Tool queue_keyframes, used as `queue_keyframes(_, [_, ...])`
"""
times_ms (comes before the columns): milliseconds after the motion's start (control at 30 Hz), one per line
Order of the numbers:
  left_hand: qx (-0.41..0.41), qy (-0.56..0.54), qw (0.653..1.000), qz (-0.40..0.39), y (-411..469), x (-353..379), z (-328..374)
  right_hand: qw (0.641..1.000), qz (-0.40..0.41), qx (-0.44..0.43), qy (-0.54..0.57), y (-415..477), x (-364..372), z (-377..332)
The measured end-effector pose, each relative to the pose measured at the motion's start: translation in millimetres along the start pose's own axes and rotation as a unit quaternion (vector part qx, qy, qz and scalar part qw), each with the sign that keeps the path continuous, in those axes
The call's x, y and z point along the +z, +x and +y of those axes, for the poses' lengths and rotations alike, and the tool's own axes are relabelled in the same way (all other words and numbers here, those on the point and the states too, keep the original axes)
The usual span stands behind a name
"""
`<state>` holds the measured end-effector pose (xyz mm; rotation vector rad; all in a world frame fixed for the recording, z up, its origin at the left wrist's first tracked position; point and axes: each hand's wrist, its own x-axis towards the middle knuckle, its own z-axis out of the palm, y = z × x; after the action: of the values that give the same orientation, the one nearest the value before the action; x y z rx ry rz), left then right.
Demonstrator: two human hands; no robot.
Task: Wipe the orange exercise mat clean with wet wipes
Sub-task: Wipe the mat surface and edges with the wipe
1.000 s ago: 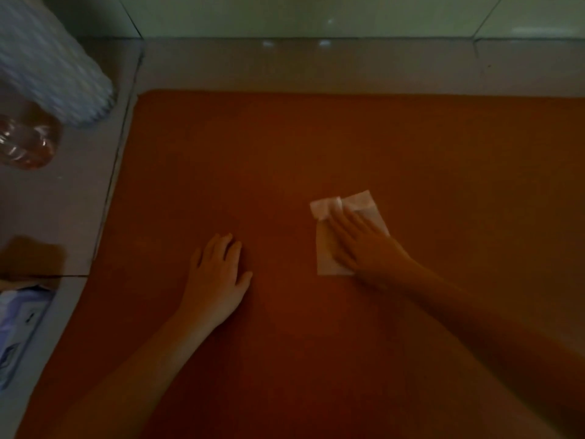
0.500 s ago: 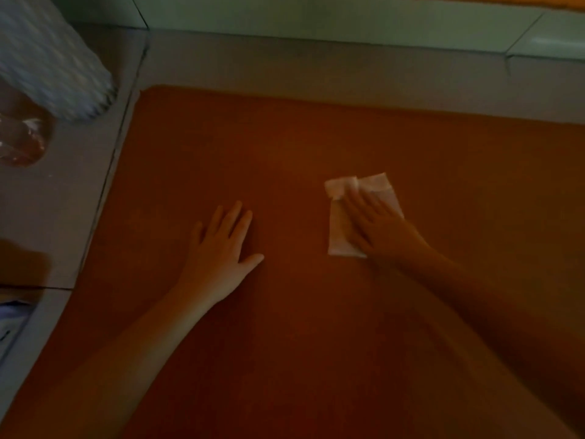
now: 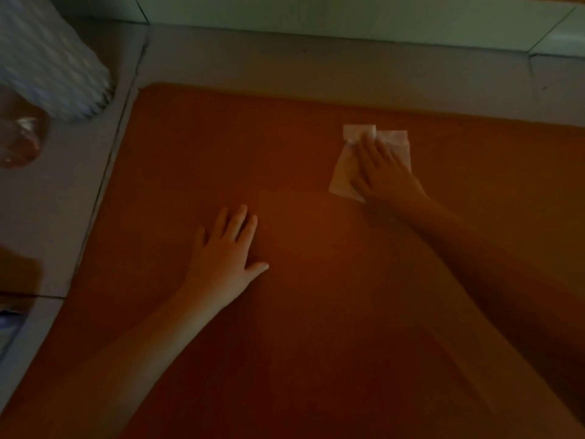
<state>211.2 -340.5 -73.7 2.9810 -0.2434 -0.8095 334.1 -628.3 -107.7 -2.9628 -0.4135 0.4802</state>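
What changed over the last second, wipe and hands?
The right hand, flat on the wet wipe, pushed it forward across the orange exercise mat, closer to the mat's far edge. Nothing was taken hold of or let go. The left hand stayed flat on the mat, its thumb spread a little wider.

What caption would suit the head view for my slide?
Head view: right hand presses a white wet wipe flat on the orange exercise mat while the left hand rests flat nearby.
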Motion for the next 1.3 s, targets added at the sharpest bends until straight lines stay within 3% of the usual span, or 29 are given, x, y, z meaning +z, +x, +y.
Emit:
queue_keyframes(100, [-0.006,0.004,1.000,-0.003,1.5,-1.0,1.8,0.995,0.006,0.089,0.036,44.8,0.7,-36.2])
queue_keyframes(233, [-0.007,0.018,1.000,-0.009,1.5,-5.6,4.7,0.996,0.010,-0.076,-0.043,51.5,6.3,-96.5])
queue_keyframes(333, [-0.008,0.021,1.000,-0.007,2.2,-6.3,4.9,0.987,0.024,-0.138,-0.078,53.6,-4.5,-70.8])
queue_keyframes(400, [-0.010,0.017,1.000,-0.007,2.8,-5.8,5.5,0.995,0.037,-0.072,-0.056,56.1,-11.0,-37.1])
queue_keyframes(467, [-0.012,0.016,1.000,-0.008,2.9,-5.2,5.9,0.997,0.042,0.063,0.018,53.4,-14.8,-3.3])
queue_keyframes(567, [-0.015,0.015,1.000,-0.006,2.6,-4.9,6.2,0.974,0.029,0.204,0.094,42.5,-14.1,7.7])
queue_keyframes(633, [-0.015,0.024,1.000,-0.003,2.8,-4.8,5.7,0.983,0.051,0.164,0.070,29.2,-2.5,-9.1])
queue_keyframes(733, [-0.019,0.032,0.999,-0.004,3.4,-4.9,5.1,0.998,0.028,-0.053,0.015,-23.9,25.5,-37.5])
queue_keyframes(800, [-0.019,0.028,0.999,-0.004,2.7,-4.7,4.7,0.989,-0.018,-0.142,-0.027,-59.4,32.7,-28.6])
queue_keyframes(867, [-0.016,0.025,1.000,0.000,2.0,-3.3,4.6,0.990,-0.021,-0.130,-0.050,-67.6,29.9,-3.4])
queue_keyframes(933, [-0.013,0.023,1.000,0.004,1.0,-2.1,4.2,0.999,-0.016,-0.047,-0.018,-61.6,22.3,7.5])
queue_keyframes(1000, [-0.012,0.014,1.000,0.007,0.2,-0.5,3.5,0.999,0.007,0.049,0.016,-55.8,21.1,-3.4])
queue_keyframes(1067, [-0.013,0.003,1.000,0.008,0.5,0.2,0.1,0.997,0.023,0.077,0.019,-57.5,28.0,-35.0])
queue_keyframes(1167, [-0.014,-0.010,1.000,0.006,0.4,-0.7,0.9,0.997,0.008,-0.078,-0.024,-95.2,49.8,-66.2])
queue_keyframes(1233, [-0.016,-0.010,1.000,0.001,-0.6,-1.2,2.2,0.984,-0.024,-0.170,-0.035,-123.4,57.3,-50.5])
queue_keyframes(1300, [-0.015,-0.015,1.000,0.004,-4.0,0.2,3.9,0.985,-0.034,-0.163,-0.039,-133.8,58.1,-17.8])
